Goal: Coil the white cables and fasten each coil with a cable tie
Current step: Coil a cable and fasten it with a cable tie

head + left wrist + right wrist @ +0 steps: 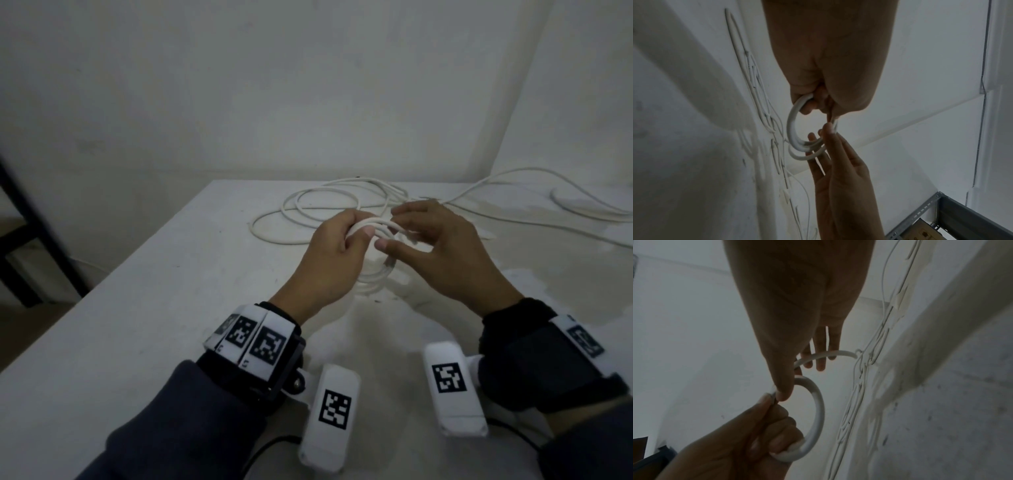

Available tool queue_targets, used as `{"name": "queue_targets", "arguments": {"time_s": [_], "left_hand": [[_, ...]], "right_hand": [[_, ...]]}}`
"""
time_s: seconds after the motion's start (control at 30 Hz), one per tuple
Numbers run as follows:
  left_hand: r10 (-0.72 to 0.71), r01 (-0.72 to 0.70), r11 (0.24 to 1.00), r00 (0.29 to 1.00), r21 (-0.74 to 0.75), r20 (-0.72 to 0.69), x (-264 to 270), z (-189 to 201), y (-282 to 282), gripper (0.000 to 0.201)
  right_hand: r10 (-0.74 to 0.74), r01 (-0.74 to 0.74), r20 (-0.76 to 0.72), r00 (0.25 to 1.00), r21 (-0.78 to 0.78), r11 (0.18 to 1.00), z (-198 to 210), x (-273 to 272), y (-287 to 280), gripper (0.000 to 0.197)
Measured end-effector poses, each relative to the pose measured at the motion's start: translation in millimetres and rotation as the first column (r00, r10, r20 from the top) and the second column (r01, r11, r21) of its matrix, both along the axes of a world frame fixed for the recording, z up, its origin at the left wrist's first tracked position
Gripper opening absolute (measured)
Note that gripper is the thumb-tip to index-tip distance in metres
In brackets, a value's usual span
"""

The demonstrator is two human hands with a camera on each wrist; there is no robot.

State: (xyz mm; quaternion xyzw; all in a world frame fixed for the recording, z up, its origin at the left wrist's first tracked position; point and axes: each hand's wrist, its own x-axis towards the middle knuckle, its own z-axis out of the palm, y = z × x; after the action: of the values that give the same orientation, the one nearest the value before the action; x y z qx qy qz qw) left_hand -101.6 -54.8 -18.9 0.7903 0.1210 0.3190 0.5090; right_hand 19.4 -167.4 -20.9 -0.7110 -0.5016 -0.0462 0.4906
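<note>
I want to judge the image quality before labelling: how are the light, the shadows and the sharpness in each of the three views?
Head view: dim, even light; the hands cast soft shadows on the table; the edges bend from the wide lens. Left wrist view: the left hand is dark and underexposed against pale walls, and the coil is fairly sharp. Right wrist view: the right hand is almost a silhouette, with soft, noisy detail.

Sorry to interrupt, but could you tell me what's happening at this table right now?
A person is winding a white cable into a small coil above the white table. The left hand grips the loops, while the right hand, fingers fairly straight, guides the next turn on. More loose white cable lies behind on the table. No tie is visible on the coil.
</note>
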Motion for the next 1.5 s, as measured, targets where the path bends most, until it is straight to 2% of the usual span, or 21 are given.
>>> {"name": "queue_targets", "arguments": {"time_s": [0.1,0.27,0.33,0.4,0.5,0.57,0.67,0.87,1.03,1.13,1.2,1.27,1.33,1.37,1.4,1.47,1.5], "left_hand": [[-0.002,0.005,0.998,0.999,-0.057,0.053,0.1,0.4,-0.1,0.024],[-0.006,0.025,0.992,0.989,-0.126,0.148,-2.9,4.7,-0.9,0.023],[-0.013,0.041,0.985,0.986,-0.168,0.167,-3.2,5.1,-1.5,0.022],[-0.036,0.070,0.979,0.984,-0.193,0.175,-3.2,5.1,-1.3,0.023],[-0.079,0.126,0.962,0.978,-0.242,0.193,-3.0,3.4,1.8,0.022],[-0.118,0.181,0.936,0.969,-0.301,0.218,-2.3,0.2,5.4,0.021],[-0.177,0.259,0.897,0.953,-0.359,0.245,-1.4,-2.4,7.5,0.026],[-0.236,0.337,0.856,0.930,-0.393,0.283,-0.5,-1.1,3.9,0.025],[-0.219,0.286,0.904,0.948,-0.319,0.230,1.8,-4.1,5.6,0.021],[-0.188,0.218,0.904,0.975,-0.369,0.115,1.7,-3.2,2.7,0.022],[-0.141,0.105,0.916,0.988,-0.388,-0.066,1.2,-2.1,2.4,0.047],[-0.164,0.062,0.880,0.970,-0.470,-0.180,1.2,-1.9,1.1,0.076],[-0.190,0.039,0.771,0.967,-0.636,-0.171,2.7,-4.2,2.8,0.083],[-0.173,0.024,0.723,0.974,-0.690,-0.147,2.5,-6.2,4.2,0.076],[-0.149,0.015,0.701,0.981,-0.713,-0.126,1.9,-8.5,5.9,0.059],[-0.119,-0.008,0.664,0.986,-0.748,-0.116,0.5,-12.6,8.6,0.021],[-0.117,-0.013,0.651,0.986,-0.759,-0.117,-0.4,-15.1,10.1,0.014]], "right_hand": [[0.153,-0.145,-0.175,0.972,0.057,0.988,0.1,-3.8,2.3,0.011],[0.302,-0.265,-0.419,0.856,0.146,0.953,3.2,-16.1,4.4,0.017],[0.371,-0.314,-0.566,0.736,0.200,0.928,4.3,-20.9,6.0,0.025],[0.421,-0.351,-0.694,0.584,0.252,0.902,6.6,-25.2,6.2,0.030],[0.473,-0.385,-0.791,0.388,0.328,0.863,8.3,-29.0,5.3,0.038],[0.493,-0.406,-0.812,0.313,0.355,0.842,8.5,-30.4,4.9,0.042],[0.509,-0.438,-0.813,0.282,0.363,0.822,10.2,-32.2,3.3,0.040],[0.554,-0.466,-0.815,0.166,0.431,0.773,15.5,-32.7,2.2,0.035],[0.528,-0.413,-0.843,0.105,0.446,0.794,10.7,-27.1,4.8,0.036],[0.564,-0.307,-0.825,0.026,0.531,0.790,12.6,-24.3,3.3,0.037],[0.624,-0.278,-0.781,-0.028,0.606,0.745,16.0,-23.1,0.7,0.039],[0.651,-0.297,-0.753,-0.098,0.646,0.703,17.7,-23.5,-0.3,0.041],[0.672,-0.347,-0.690,-0.268,0.720,0.601,14.9,-23.8,0.4,0.042],[0.673,-0.354,-0.646,-0.361,0.762,0.542,12.9,-23.6,1.3,0.041],[0.673,-0.357,-0.621,-0.401,0.783,0.510,11.4,-23.1,1.9,0.039],[0.674,-0.384,-0.643,-0.363,0.763,0.520,8.3,-22.1,3.5,0.038],[0.673,-0.400,-0.661,-0.332,0.745,0.534,9.0,-23.3,3.7,0.038]]}}
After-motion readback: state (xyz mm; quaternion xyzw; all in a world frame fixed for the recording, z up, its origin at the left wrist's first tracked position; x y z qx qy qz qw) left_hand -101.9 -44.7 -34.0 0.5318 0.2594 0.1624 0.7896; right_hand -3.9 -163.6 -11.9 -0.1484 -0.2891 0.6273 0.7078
